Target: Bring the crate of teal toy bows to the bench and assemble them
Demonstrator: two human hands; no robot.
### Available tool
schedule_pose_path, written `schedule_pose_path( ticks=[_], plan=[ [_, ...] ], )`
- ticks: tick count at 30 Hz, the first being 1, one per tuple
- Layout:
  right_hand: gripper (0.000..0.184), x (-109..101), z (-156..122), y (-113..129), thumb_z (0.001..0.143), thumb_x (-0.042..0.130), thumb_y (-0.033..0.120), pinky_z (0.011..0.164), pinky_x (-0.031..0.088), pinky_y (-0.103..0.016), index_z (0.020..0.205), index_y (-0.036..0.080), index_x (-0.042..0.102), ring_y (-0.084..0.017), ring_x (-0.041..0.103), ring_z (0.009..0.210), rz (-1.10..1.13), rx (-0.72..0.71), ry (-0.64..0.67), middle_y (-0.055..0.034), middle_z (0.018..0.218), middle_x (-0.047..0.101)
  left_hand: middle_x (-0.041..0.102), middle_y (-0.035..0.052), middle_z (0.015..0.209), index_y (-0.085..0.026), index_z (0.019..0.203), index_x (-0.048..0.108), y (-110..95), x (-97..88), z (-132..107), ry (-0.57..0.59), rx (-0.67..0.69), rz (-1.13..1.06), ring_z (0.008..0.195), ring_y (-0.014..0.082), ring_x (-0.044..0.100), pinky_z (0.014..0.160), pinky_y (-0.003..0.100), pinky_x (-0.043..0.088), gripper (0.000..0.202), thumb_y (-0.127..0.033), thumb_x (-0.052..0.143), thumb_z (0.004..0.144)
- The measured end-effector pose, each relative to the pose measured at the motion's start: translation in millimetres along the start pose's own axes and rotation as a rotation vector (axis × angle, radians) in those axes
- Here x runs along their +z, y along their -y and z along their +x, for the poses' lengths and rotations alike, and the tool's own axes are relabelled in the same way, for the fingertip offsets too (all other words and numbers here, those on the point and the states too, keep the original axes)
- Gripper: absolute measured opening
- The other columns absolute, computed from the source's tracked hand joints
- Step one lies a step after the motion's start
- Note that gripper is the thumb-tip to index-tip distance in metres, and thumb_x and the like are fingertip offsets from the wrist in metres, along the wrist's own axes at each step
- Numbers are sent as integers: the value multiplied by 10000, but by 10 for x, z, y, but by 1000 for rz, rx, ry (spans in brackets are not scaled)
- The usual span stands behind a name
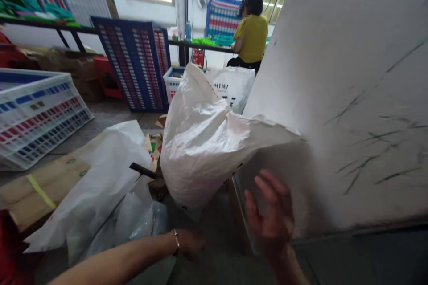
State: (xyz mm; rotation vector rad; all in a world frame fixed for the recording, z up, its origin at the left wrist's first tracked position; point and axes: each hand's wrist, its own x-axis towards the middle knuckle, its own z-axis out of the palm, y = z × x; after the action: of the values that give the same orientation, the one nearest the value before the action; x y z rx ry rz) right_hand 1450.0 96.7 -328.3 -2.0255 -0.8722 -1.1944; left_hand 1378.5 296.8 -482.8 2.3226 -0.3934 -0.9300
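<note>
- Firstly, containers: a white slotted basket (50,87) stands well beyond the left hand (192,244), on its outer side. Blue and red bands show through the slots; whether these are contents cannot be determined.
- A blue slotted crate (125,64) stands on edge, farther beyond the left hand and nearer its line of reach. Red and white rows show across its face.
- A printed white sack (236,84) stands upright well beyond both hands. Its contents are concealed.
- A small white crate (172,82), partly hidden, stands beside it.
- Main item: the plain white sack (200,142) is directly beyond the two hands. It is bulky, rounded below and creased above, with a peaked upper corner. One edge flares out above the right hand (270,211), toward the large white panel (334,75). Contents are not visible.
- Right-hand grip: fingers spread apart and loosely bent, just below the flared edge. Contact with the surface behind cannot be confirmed.
- Left-hand grip: low, near the sack's base; fingers dark and blurred. Finger opening and contact cannot be determined.
- A bracelet (176,241) encircles the left wrist.
</note>
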Motion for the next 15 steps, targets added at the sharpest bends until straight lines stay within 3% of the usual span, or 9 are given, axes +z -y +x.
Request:
schedule_pose_path(
  ticks=[1, 2, 3, 5, 7, 8, 9, 11, 15],
  plan=[
    [459, 3, 302, -53, 954, 694, 185, 1091, 501, -488, 1391, 161, 558, -312, 561, 1335, -62, -32, -62, -187, 1369, 601, 499, -39, 461, -214, 536, 537, -229, -288, -196, 83, 50, 24, 476, 189, 557, 496, 302, 459, 186, -201, 704, 617],
    [497, 25, 568, -116, 958, 706, 252, 1118, 462, -534, 1414, 152, 536, -345, 510, 1386, -120, -51, -100, -206, 1413, 569, 538, -47, 521, -214, 618, 579, -492, -624, -430, 203, 166, 16, 502, 153, 555, 504, 260, 433, 116, -191, 677, 676],
    [511, 61, 793, -183, 966, 706, 332, 1130, 427, -566, 1408, 141, 537, -367, 486, 1400, -166, -62, -109, -216, 1422, 563, 626, -41, 650, -220, 759, 642, -776, -990, -687, 154, 286, -39, 578, 127, 580, 548, 231, 445, 16, -207, 649, 752],
    [420, 143, 1110, -297, 982, 676, 455, 1102, 407, -550, 1252, 137, 626, -351, 572, 1267, -199, -95, -29, -187, 1272, 655, 662, -12, 797, -202, 891, 661, -1339, -1732, -1168, -204, 403, -128, 680, 102, 578, 605, 200, 452, 87, -270, 637, 844],
    [291, 194, 1245, -336, 1019, 625, 450, 987, 432, -446, 947, 171, 668, -259, 645, 951, -166, -159, 118, -93, 942, 709, 588, -32, 688, -186, 906, 609, -1791, -2354, -1454, -499, 461, -286, 581, 80, 510, 543, 182, 415, 113, -293, 573, 905],
    [315, 201, 1252, -321, 1041, 597, 414, 913, 429, -401, 824, 188, 634, -221, 618, 814, -148, -195, 166, -52, 803, 676, 557, -45, 644, -183, 904, 589, -1952, -2588, -1489, -611, 495, -325, 535, 72, 473, 510, 175, 387, 101, -280, 560, 908],
    [354, 196, 1226, -288, 1056, 575, 374, 854, 415, -374, 749, 198, 592, -199, 580, 730, -136, -220, 184, -26, 717, 634, 536, -55, 611, -181, 891, 574, -2070, -2767, -1451, -679, 521, -324, 498, 67, 443, 482, 172, 359, 77, -253, 550, 898],
    [369, 166, 1113, -196, 1070, 551, 315, 809, 390, -355, 718, 202, 557, -188, 547, 692, -138, -230, 140, -13, 675, 597, 551, -48, 591, -173, 867, 574, -2200, -2977, -1202, -682, 521, -219, 476, 72, 445, 463, 176, 344, 46, -198, 536, 864],
    [290, 115, 876, -67, 1079, 530, 265, 851, 393, -358, 807, 189, 599, -191, 573, 741, -163, -215, 40, -28, 731, 631, 612, -20, 607, -166, 788, 617, -2239, -3062, -537, -494, 391, 151, 534, 111, 529, 501, 212, 380, 84, -127, 543, 782]
  ],
)
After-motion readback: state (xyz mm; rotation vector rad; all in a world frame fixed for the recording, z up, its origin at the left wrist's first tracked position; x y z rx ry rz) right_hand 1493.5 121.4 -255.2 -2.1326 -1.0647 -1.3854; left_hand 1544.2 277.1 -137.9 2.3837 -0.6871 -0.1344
